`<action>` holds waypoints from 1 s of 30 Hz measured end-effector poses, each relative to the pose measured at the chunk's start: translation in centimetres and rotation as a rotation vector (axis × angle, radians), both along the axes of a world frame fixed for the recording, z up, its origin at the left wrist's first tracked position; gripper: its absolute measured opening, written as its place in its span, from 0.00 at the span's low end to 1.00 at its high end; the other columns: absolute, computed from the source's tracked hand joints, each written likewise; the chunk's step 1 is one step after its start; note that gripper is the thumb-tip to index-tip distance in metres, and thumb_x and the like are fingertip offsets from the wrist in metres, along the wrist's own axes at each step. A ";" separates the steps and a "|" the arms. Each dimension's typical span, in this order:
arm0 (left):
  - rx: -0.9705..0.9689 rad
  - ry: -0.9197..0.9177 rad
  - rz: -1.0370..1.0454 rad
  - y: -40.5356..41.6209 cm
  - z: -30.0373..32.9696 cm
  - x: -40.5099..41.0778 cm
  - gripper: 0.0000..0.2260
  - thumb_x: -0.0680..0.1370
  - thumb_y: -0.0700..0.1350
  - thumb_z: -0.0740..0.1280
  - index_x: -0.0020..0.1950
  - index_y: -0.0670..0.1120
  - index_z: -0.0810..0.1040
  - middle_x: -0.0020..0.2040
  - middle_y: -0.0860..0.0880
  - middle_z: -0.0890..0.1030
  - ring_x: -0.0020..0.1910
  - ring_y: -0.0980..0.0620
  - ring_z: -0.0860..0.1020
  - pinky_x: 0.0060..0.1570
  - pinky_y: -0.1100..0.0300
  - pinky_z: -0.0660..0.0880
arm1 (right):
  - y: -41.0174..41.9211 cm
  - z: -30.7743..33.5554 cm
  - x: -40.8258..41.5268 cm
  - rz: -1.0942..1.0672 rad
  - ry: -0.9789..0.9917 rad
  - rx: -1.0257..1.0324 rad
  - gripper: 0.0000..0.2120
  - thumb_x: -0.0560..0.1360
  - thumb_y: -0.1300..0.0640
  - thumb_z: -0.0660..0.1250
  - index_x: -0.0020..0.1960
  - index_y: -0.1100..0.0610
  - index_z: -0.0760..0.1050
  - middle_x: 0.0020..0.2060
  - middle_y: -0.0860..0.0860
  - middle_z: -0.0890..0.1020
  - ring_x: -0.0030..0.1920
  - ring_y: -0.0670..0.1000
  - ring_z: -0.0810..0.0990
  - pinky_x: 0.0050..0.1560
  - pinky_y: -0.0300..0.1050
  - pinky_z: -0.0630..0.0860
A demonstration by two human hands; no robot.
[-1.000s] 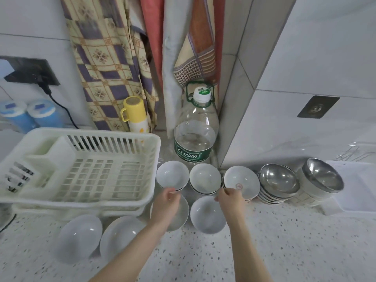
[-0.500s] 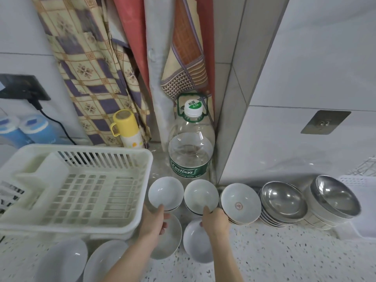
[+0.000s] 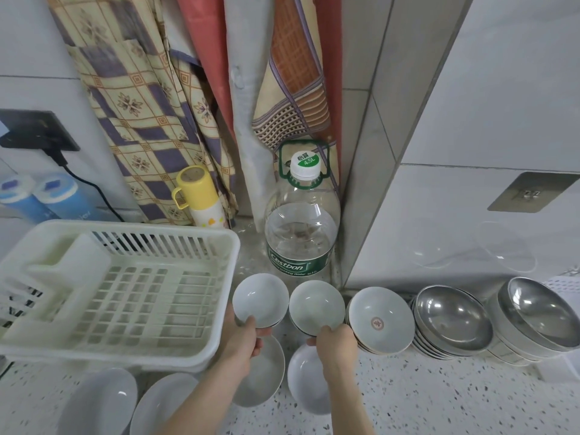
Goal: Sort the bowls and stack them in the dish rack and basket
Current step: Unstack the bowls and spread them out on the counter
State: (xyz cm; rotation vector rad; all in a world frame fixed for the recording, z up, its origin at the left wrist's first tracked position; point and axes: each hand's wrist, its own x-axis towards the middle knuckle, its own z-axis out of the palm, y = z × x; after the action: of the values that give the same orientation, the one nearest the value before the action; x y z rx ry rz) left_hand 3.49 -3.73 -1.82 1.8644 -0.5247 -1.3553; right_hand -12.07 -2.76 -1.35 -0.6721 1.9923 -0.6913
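My left hand grips the near rim of a small white bowl beside the white dish rack. A second small white bowl is held at its near rim by my right hand. Two wider white bowls lie on the counter under my hands. To the right stands a stack of white bowls with a red mark, then two stacks of steel bowls. Two more white bowls sit at the front left.
A large water bottle stands behind the small bowls against the wall corner. A yellow-capped flask and hanging cloths are behind the rack. A white basket edge shows at the far right. The speckled counter stretches at the front right.
Both hands have reached forward from the near bowls and closed on the rims of the two small bowls at the back. The view has moved closer and tilted up.
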 end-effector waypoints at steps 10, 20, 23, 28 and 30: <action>-0.080 0.107 0.061 0.6 1.2 -0.5 0.19 0.83 0.36 0.55 0.67 0.58 0.67 0.43 0.38 0.83 0.24 0.57 0.79 0.19 0.68 0.55 | 0.7 0.3 1.7 -0.114 -0.026 -0.104 0.08 0.77 0.65 0.56 0.47 0.65 0.74 0.36 0.59 0.85 0.37 0.54 0.79 0.35 0.42 0.68; -0.181 0.221 0.044 1.7 1.5 -0.3 0.23 0.84 0.36 0.55 0.74 0.57 0.61 0.38 0.37 0.80 0.20 0.59 0.72 0.18 0.69 0.56 | 3.4 1.6 2.2 -0.182 -0.098 -0.368 0.15 0.77 0.65 0.54 0.59 0.53 0.72 0.40 0.54 0.85 0.32 0.41 0.83 0.38 0.43 0.74; -0.196 0.245 0.033 2.1 1.6 0.0 0.23 0.84 0.37 0.56 0.74 0.58 0.61 0.35 0.38 0.79 0.20 0.58 0.71 0.19 0.69 0.57 | 4.5 2.0 1.8 -0.183 -0.104 -0.410 0.16 0.77 0.63 0.55 0.60 0.50 0.73 0.31 0.49 0.85 0.33 0.38 0.81 0.34 0.41 0.70; -0.215 0.293 0.001 3.4 1.7 0.1 0.24 0.83 0.37 0.57 0.75 0.59 0.62 0.34 0.40 0.77 0.21 0.58 0.68 0.19 0.68 0.58 | 6.0 2.9 1.2 -0.227 -0.139 -0.492 0.15 0.77 0.62 0.55 0.57 0.48 0.74 0.29 0.50 0.84 0.33 0.45 0.81 0.36 0.43 0.71; -0.224 0.292 -0.022 4.2 1.8 0.0 0.24 0.83 0.38 0.57 0.74 0.59 0.63 0.32 0.41 0.78 0.21 0.57 0.66 0.19 0.67 0.59 | 6.8 3.1 0.8 -0.251 -0.131 -0.512 0.15 0.77 0.62 0.55 0.57 0.50 0.75 0.29 0.51 0.84 0.31 0.43 0.81 0.35 0.43 0.72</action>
State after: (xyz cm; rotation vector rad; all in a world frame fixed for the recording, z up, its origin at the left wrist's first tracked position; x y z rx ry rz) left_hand 3.49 0.51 0.00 1.4552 -0.5226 -1.4866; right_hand -11.25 4.02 1.75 -0.6528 1.8022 -1.3895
